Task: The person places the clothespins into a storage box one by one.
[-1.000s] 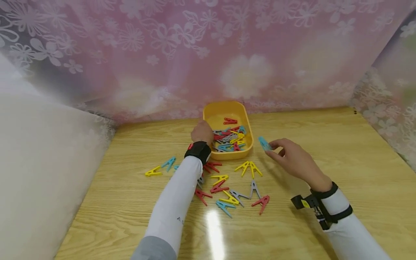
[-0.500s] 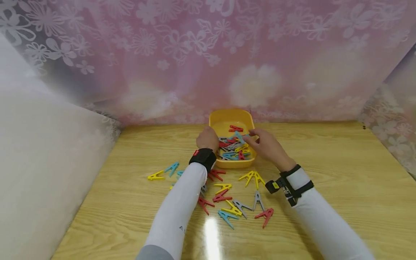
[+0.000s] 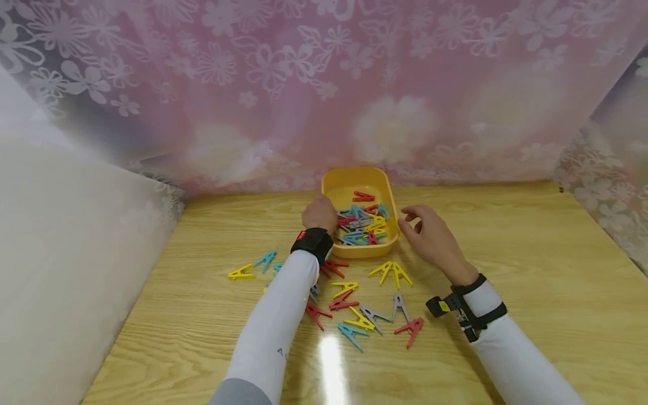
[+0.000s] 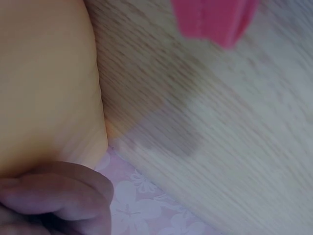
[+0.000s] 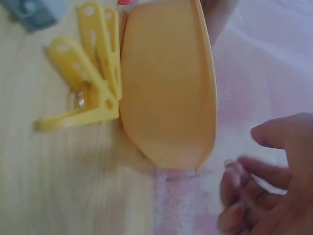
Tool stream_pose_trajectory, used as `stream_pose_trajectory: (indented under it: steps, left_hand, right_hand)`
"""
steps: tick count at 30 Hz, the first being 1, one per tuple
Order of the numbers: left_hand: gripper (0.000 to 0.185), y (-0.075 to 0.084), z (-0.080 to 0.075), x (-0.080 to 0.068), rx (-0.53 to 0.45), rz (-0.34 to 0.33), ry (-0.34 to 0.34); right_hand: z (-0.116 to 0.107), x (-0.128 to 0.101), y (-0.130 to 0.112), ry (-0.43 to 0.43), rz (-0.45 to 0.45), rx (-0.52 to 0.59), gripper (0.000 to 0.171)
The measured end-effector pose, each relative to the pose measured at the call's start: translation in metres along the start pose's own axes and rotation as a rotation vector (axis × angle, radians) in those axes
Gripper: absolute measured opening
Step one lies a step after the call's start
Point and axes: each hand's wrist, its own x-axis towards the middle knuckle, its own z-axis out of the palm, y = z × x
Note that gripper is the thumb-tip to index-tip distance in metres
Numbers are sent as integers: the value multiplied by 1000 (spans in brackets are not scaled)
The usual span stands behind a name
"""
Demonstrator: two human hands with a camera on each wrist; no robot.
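left hand resting on yellow tray left rim, grip unclear, right hand empty, fingers loose, right of tray, clothespins inside

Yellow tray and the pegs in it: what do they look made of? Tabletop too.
Yellow tray: looks like moulded plastic, smooth and slightly glossy, with rounded corners and a thin rim. Pegs: probably hard plastic in flat solid colours; a metal spring shows on a yellow peg outside the tray. Tabletop: light wood grain with a shiny glare, likely laminate or varnished wood.
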Motion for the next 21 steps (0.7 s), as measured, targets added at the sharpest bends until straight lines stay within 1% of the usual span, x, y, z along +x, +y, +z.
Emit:
stream_pose_trajectory:
  steps: [2,5,7,9,11,13,18,21]
  left_hand:
    - [29,0,1,2,9,-3,0]
    - [29,-1,2,6,11,-11,2]
    - [30,-2,1,8,2,-13,-2]
    - [30,-3,2,9,-7,-17,-10]
    - [29,-3,2,10,-13,-16,-15]
    - [29,-3,3,9,-12,-16,-15]
    - [30,1,4,5,-6,-8,-16]
    - [30,0,3,5,-7,-4,-16]
  right_hand:
    - [-3,-7,3,-53,62,-27,45]
    - [-5,-15,8,-179,142,-59,51]
    - [-5,-20,10,-261,171,-69,53]
    - [-2,-25,11,-313,187,-76,53]
    - [0,-31,11,-340,190,-83,49]
    - [2,-36,11,-349,190,-89,46]
    - [5,-47,12,-341,207,-111,43]
    - [9,-50,11,-343,219,-125,44]
